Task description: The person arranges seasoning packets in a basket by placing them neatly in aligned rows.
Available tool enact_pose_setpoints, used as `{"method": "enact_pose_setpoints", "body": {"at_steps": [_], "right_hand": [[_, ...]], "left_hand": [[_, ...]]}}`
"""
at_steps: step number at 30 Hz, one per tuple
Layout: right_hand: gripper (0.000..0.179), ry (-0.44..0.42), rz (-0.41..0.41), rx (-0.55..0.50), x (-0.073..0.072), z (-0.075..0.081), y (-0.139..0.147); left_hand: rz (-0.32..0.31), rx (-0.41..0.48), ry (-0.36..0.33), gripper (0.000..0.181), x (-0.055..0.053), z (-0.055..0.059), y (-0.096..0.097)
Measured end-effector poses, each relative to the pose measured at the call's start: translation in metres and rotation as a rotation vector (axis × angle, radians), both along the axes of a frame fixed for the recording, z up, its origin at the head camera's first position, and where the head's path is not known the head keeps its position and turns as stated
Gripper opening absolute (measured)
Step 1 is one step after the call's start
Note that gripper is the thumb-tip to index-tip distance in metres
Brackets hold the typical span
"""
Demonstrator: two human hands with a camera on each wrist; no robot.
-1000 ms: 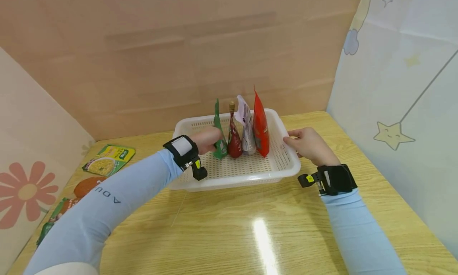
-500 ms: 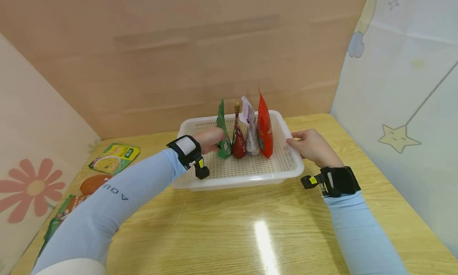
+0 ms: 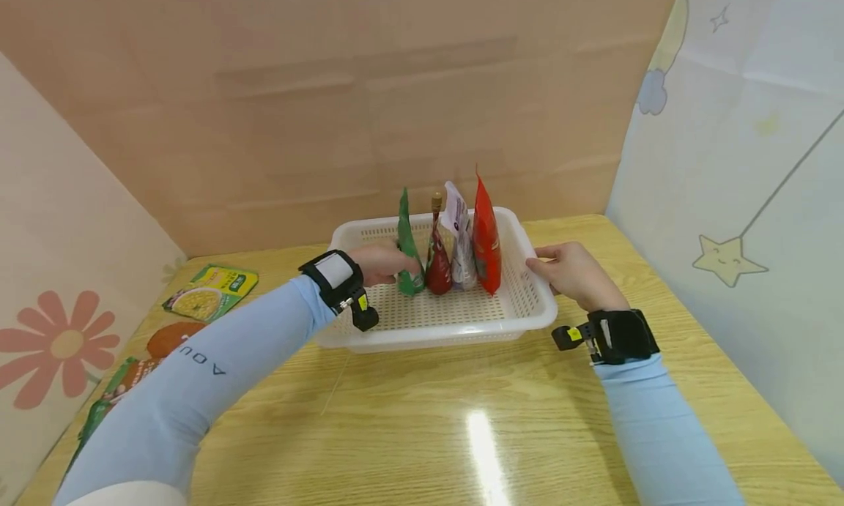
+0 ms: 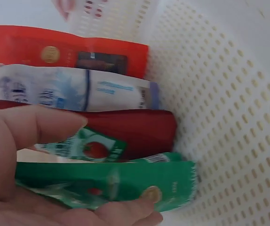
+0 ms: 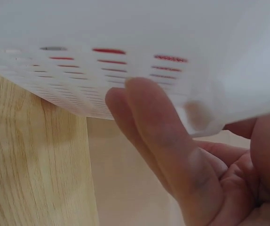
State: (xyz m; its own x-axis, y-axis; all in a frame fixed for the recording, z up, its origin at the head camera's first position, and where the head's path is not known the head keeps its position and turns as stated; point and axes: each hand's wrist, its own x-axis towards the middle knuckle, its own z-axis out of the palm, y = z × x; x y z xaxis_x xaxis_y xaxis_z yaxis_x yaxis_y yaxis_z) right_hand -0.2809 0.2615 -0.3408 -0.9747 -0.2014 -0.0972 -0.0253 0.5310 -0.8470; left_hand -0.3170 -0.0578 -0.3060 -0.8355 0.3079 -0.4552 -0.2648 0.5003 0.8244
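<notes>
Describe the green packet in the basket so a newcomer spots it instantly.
Find the white basket on the wooden table. Inside, the green packet stands leftmost in the head view, at the left hand, beside the dark red bottle. Unlike that bottle, the white packet and the red packet, it is mainly green.

Left sleeve (image 3: pixel 178 396): light blue; we see dark letters (image 3: pixel 201 359) and a white band (image 3: pixel 132 493) at lower left.
Right sleeve (image 3: pixel 659 418): light blue, lower right.
Wrist straps (image 3: pixel 623 336): black, each with a small black camera (image 3: pixel 365 315) and yellow tag (image 3: pixel 575 334).

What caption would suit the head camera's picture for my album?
The left hand touches a green pouch standing in a white basket; the right hand grips the basket's rim.
</notes>
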Motion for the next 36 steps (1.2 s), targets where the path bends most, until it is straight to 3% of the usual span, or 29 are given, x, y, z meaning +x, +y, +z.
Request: {"method": "enact_pose_setpoints", "body": {"at_steps": [1,4,8,12,16,18,21,27,32,36], "right_hand": [[0.050,0.001,0.000,0.002,0.000,0.000,0.000],[0.050,0.004,-0.003,0.003,-0.002,-0.001,0.001],[0.050,0.007,-0.008,0.005,-0.003,0.001,0.003],[0.050,0.006,-0.010,0.004,-0.004,0.002,0.006],[0.051,0.001,-0.008,0.002,-0.003,0.002,0.008],[0.052,0.001,-0.008,0.008,-0.003,0.003,0.010],[0.053,0.003,-0.011,0.025,-0.002,0.004,0.014],[0.055,0.015,-0.012,0.064,0.001,0.008,0.023],[0.057,0.015,-0.026,0.085,0.004,0.011,0.031],[0.059,0.001,-0.039,0.083,0.007,0.012,0.036]], "left_hand": [[-0.026,-0.018,0.013,0.019,0.001,0.003,-0.002],[-0.065,-0.010,0.043,0.049,0.006,0.018,-0.008],[-0.059,-0.012,0.125,0.090,0.012,0.040,-0.024],[-0.079,-0.057,0.233,0.081,0.021,0.057,-0.049],[-0.142,-0.243,0.389,0.066,0.040,0.064,-0.081],[-0.176,-0.360,0.460,0.058,0.051,0.061,-0.098],[-0.198,-0.512,0.508,0.055,0.063,0.051,-0.126],[-0.146,-0.768,0.484,0.061,0.072,0.022,-0.199],[-0.099,-0.822,0.473,0.068,0.078,-0.009,-0.261],[-0.040,-0.826,0.426,0.082,0.081,-0.024,-0.298]]}}
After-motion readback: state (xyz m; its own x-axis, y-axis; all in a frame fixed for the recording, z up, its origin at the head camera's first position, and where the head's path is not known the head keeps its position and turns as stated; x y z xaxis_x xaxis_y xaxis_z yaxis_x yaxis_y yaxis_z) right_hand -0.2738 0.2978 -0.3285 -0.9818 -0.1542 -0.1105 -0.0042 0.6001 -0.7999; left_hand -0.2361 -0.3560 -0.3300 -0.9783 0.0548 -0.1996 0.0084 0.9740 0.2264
